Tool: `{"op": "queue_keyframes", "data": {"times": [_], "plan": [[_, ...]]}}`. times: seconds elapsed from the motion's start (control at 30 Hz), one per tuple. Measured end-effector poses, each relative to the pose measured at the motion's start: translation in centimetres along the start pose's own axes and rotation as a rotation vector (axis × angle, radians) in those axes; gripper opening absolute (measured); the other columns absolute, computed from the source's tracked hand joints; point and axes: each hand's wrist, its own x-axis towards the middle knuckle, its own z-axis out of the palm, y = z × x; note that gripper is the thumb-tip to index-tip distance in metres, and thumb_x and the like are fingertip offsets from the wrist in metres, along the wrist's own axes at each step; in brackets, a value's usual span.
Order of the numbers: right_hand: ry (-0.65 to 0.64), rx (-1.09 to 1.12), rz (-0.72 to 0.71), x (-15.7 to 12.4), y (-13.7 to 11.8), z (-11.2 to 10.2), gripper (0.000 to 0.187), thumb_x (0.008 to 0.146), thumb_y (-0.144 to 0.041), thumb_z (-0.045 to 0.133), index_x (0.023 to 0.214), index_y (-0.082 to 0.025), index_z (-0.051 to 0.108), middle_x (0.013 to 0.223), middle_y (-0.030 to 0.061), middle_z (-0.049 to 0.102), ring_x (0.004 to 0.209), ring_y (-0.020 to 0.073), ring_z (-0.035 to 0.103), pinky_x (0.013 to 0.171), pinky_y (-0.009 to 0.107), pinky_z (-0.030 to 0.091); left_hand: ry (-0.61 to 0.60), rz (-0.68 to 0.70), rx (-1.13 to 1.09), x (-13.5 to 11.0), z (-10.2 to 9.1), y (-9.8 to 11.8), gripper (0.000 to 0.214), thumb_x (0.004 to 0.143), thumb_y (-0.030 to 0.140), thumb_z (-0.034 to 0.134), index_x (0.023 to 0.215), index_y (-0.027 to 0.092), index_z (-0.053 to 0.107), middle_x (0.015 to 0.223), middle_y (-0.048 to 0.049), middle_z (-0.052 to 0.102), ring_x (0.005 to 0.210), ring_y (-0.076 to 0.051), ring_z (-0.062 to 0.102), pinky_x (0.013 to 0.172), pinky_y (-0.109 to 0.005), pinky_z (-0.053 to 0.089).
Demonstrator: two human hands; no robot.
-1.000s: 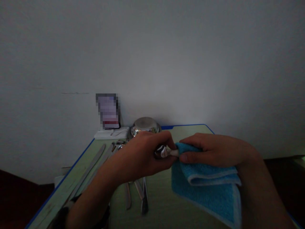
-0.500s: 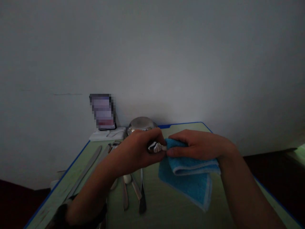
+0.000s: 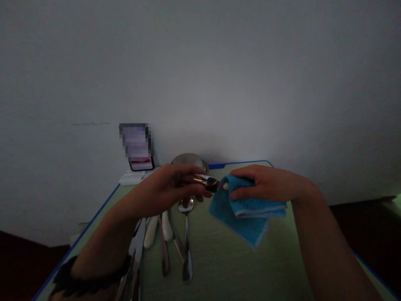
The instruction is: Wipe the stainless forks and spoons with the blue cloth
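A shiny metal spoon (image 3: 209, 183) is held level between my two hands above the table. My left hand (image 3: 171, 184) has its thumb and fingers closed about the bowl end. Wrapped over the pale handle end is a blue cloth (image 3: 247, 225), gripped by my right hand (image 3: 263, 184). The cloth's loose corner hangs below that hand and hides most of the handle. Under my left hand, another metal spoon (image 3: 187, 234) lies on the green table (image 3: 228, 267).
Several utensils lie left of centre, among them two with white handles (image 3: 151, 232) and long metal pieces (image 3: 137, 259) partly behind my left arm. An upturned metal bowl (image 3: 191, 159) sits by the wall. A phone (image 3: 138, 146) leans on a white stand (image 3: 131, 177).
My left hand has shifted up and left with its fingers loosened, so more of the spoon's head shows. My right hand and the cloth have moved slightly right and up.
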Motion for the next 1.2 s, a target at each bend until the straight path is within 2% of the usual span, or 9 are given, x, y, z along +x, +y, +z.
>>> {"op": "queue_keyframes", "data": {"times": [0.07, 0.17, 0.27, 0.37, 0.57, 0.77, 0.97, 1.2], "plan": [[0.007, -0.045, -0.013, 0.2, -0.2, 0.1, 0.028, 0.079, -0.042, 0.055, 0.093, -0.019, 0.061, 0.084, -0.0002, 0.063, 0.072, 0.0127, 0.056, 0.062, 0.021, 0.040, -0.038, -0.027, -0.004, 0.3, 0.4, 0.2, 0.020, 0.083, 0.032, 0.053, 0.098, 0.019, 0.056, 0.083, -0.0018, 0.069, 0.068, -0.013, 0.063, 0.054, -0.019, 0.047], [-0.002, -0.099, -0.026, 0.5, -0.8, 0.4, 0.024, 0.081, -0.040, 0.052, 0.087, -0.019, 0.063, 0.073, -0.0014, 0.061, 0.062, 0.0104, 0.053, 0.056, 0.021, 0.037, -0.022, -0.060, 0.066, 0.7, 1.2, 1.0, 0.014, 0.081, 0.030, 0.055, 0.085, 0.016, 0.058, 0.069, 0.0003, 0.068, 0.063, -0.011, 0.063, 0.055, -0.019, 0.048], [-0.051, -0.146, -0.035, 0.7, -1.6, 0.7, 0.028, 0.083, -0.041, 0.049, 0.080, -0.017, 0.063, 0.066, -0.0013, 0.059, 0.057, 0.0097, 0.052, 0.051, 0.020, 0.034, -0.043, -0.062, 0.118, 1.0, 1.8, 1.6, 0.010, 0.081, 0.023, 0.054, 0.079, 0.015, 0.059, 0.064, 0.0019, 0.066, 0.059, -0.010, 0.063, 0.056, -0.018, 0.048], [-0.069, -0.145, -0.052, 0.7, -2.3, 0.8, 0.029, 0.084, -0.041, 0.047, 0.083, -0.017, 0.063, 0.069, -0.0005, 0.062, 0.060, 0.0105, 0.054, 0.052, 0.021, 0.035, -0.083, -0.038, 0.135, 0.8, 1.6, 1.9, 0.010, 0.081, 0.022, 0.053, 0.080, 0.015, 0.059, 0.067, 0.0013, 0.066, 0.060, -0.010, 0.064, 0.056, -0.018, 0.048], [-0.146, -0.034, -0.132, 0.8, -2.8, 0.6, 0.025, 0.086, -0.036, 0.047, 0.093, -0.018, 0.063, 0.080, -0.0011, 0.065, 0.068, 0.0092, 0.058, 0.058, 0.018, 0.038, -0.241, 0.018, 0.060, 0.1, 0.8, 2.3, 0.021, 0.089, 0.026, 0.043, 0.088, 0.014, 0.059, 0.079, -0.0046, 0.069, 0.067, -0.011, 0.064, 0.061, -0.021, 0.051], [-0.127, -0.072, -0.055, 0.8, -2.3, 0.6, 0.030, 0.083, -0.042, 0.048, 0.087, -0.017, 0.063, 0.073, -0.0007, 0.062, 0.063, 0.0100, 0.056, 0.055, 0.020, 0.037, -0.203, -0.002, 0.144, 0.2, 1.0, 2.6, 0.023, 0.089, 0.030, 0.042, 0.084, 0.013, 0.057, 0.074, -0.0042, 0.068, 0.062, -0.011, 0.064, 0.057, -0.020, 0.050], [-0.135, -0.048, 0.014, 0.1, -1.2, 0.3, 0.031, 0.083, -0.044, 0.047, 0.089, -0.017, 0.060, 0.078, -0.0002, 0.061, 0.068, 0.0116, 0.056, 0.056, 0.021, 0.040, -0.166, -0.014, 0.179, -0.2, 0.3, 2.3, 0.022, 0.088, 0.030, 0.045, 0.082, 0.014, 0.058, 0.071, -0.0014, 0.067, 0.060, -0.009, 0.064, 0.053, -0.016, 0.048], [-0.079, -0.051, -0.018, 0.2, -1.1, 0.2, 0.028, 0.082, -0.043, 0.049, 0.082, -0.017, 0.059, 0.071, -0.0018, 0.057, 0.062, 0.0096, 0.051, 0.053, 0.019, 0.037, -0.121, 0.019, 0.265, -0.1, 0.3, 2.4, 0.024, 0.087, 0.031, 0.045, 0.077, 0.015, 0.059, 0.065, 0.0001, 0.065, 0.059, -0.010, 0.062, 0.054, -0.017, 0.047]]}}
